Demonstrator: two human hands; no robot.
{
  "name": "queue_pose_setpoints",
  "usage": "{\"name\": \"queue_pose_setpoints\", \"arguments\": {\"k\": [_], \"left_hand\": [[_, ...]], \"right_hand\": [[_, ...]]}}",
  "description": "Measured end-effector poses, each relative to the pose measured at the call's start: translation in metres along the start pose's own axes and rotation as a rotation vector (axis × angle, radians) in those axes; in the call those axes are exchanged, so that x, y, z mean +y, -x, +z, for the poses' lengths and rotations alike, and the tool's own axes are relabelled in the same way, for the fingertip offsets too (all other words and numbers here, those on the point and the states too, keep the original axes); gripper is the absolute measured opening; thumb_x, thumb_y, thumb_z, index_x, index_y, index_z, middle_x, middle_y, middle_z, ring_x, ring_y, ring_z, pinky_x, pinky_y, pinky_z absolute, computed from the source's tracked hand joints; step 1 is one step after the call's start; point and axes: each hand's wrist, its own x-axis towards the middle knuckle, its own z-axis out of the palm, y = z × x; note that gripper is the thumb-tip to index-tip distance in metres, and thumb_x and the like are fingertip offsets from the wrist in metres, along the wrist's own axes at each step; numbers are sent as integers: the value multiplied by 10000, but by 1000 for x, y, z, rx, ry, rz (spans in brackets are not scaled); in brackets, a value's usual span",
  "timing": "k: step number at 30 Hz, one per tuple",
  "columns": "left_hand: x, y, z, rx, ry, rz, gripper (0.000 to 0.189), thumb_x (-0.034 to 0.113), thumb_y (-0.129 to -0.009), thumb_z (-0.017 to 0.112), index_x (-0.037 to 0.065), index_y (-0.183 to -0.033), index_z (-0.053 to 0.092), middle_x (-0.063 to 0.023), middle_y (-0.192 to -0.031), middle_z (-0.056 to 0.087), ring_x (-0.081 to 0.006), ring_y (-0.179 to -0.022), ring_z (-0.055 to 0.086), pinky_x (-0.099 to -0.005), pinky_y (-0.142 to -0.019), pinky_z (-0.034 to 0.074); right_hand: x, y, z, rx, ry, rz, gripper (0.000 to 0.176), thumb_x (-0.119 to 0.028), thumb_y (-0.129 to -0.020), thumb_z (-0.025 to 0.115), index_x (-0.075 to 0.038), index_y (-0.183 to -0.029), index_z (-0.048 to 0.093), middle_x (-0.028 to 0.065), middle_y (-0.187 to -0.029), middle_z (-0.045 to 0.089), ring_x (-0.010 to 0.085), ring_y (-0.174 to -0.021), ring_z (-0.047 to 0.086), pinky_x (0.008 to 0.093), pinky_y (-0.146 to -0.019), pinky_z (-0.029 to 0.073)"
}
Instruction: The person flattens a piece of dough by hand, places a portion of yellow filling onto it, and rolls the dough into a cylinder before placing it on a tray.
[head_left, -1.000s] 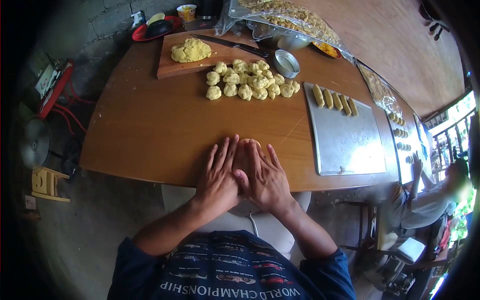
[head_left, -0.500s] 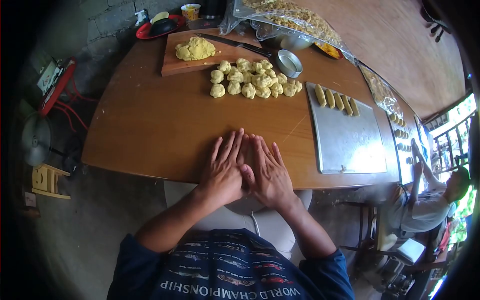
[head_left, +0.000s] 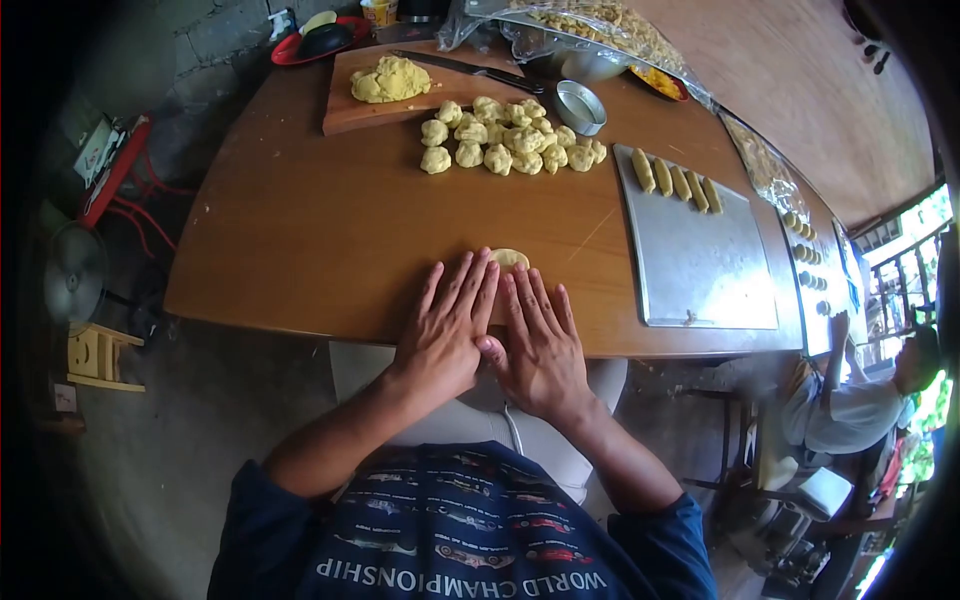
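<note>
My left hand (head_left: pixel 442 332) and my right hand (head_left: pixel 541 345) lie flat side by side on the wooden table (head_left: pixel 300 230) near its front edge, fingers stretched forward. Between and under them is a piece of yellow dough (head_left: pixel 509 260), its far end showing past the fingertips. Both hands press on it; most of it is hidden. Farther back lies a heap of several dough lumps (head_left: pixel 505 140). Several rolled dough sticks (head_left: pixel 678 182) sit at the far end of a metal tray (head_left: pixel 700 270) to the right.
A cutting board (head_left: pixel 350 110) at the back holds a larger dough mass (head_left: pixel 390 78) and a knife (head_left: pixel 470 68). A round metal tin (head_left: pixel 580 106), plastic bags of snacks (head_left: pixel 580 25) and a red plate (head_left: pixel 300 48) stand behind. Another person (head_left: pixel 850 400) sits at far right.
Both hands have slid back toward me along the table, and the dough's far end now shows beyond the fingertips.
</note>
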Motion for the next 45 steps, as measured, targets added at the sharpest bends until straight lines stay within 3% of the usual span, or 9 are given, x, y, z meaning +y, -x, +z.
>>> {"name": "queue_pose_setpoints", "arguments": {"k": [8,17,20,26,28,32,39,44,45], "left_hand": [[12,15,-4,-29,-8,-15,857,206,-994,626,-48,-1762,342,-253,-1864,289,-387,-1742,277,-610,-1413,169],[11,24,-23,-44,125,-36,893,319,-1037,711,-46,-1762,338,-240,-1859,306,-380,-1733,295,-602,-1410,186],[14,31,-21,-133,-17,-11,891,339,-1037,720,-51,-1752,359,-243,-1848,328,-378,-1728,307,-601,-1407,200],[9,30,-26,-117,-146,45,907,338,-1017,736,-53,-1748,368,-243,-1837,348,-380,-1722,319,-595,-1406,216],[13,27,-30,-137,56,-35,896,295,-1013,721,-53,-1753,354,-245,-1840,340,-390,-1721,318,-601,-1405,214],[15,8,-23,-66,145,-42,892,245,-1008,682,-66,-1765,328,-256,-1861,295,-386,-1735,292,-590,-1419,164],[5,5,-13,-96,-62,5,935,330,-996,683,-73,-1762,330,-257,-1857,305,-381,-1742,283,-595,-1419,166],[1,7,-14,-81,-89,21,988,413,-1000,737,-70,-1761,331,-250,-1853,318,-376,-1740,286,-579,-1419,178],[0,6,-18,-112,-56,12,1028,450,-987,760,-70,-1762,328,-252,-1851,321,-379,-1739,286,-587,-1418,178]], "right_hand": [[-4,17,2,-10,6,-11,943,-679,-1154,464,35,-1762,369,267,-1838,349,420,-1732,293,590,-1408,182],[0,19,-11,-9,-15,-50,871,-629,-1154,530,13,-1736,434,237,-1817,405,396,-1716,338,589,-1402,215],[0,16,-8,6,-32,-111,822,-589,-1156,563,3,-1718,473,226,-1802,438,389,-1702,374,586,-1395,245],[1,12,-12,19,-33,-141,793,-557,-1150,596,32,-1675,523,233,-1748,516,389,-1657,457,566,-1386,288],[5,10,-14,25,-56,-149,793,-555,-1150,596,39,-1670,526,241,-1740,523,392,-1654,461,567,-1386,291],[2,-3,-13,66,-54,-125,793,-542,-1154,593,65,-1659,523,278,-1727,521,410,-1649,462,567,-1381,305],[2,-3,-6,100,-39,-125,806,-541,-1158,587,103,-1638,523,322,-1698,532,439,-1627,483,559,-1380,311],[20,-4,-15,39,-184,-129,708,-458,-1179,572,88,-1630,538,284,-1649,604,463,-1585,531,578,-1378,304],[24,-7,-24,-27,-299,-85,689,-439,-1182,567,66,-1648,529,266,-1691,568,456,-1627,476,582,-1389,273]]}}
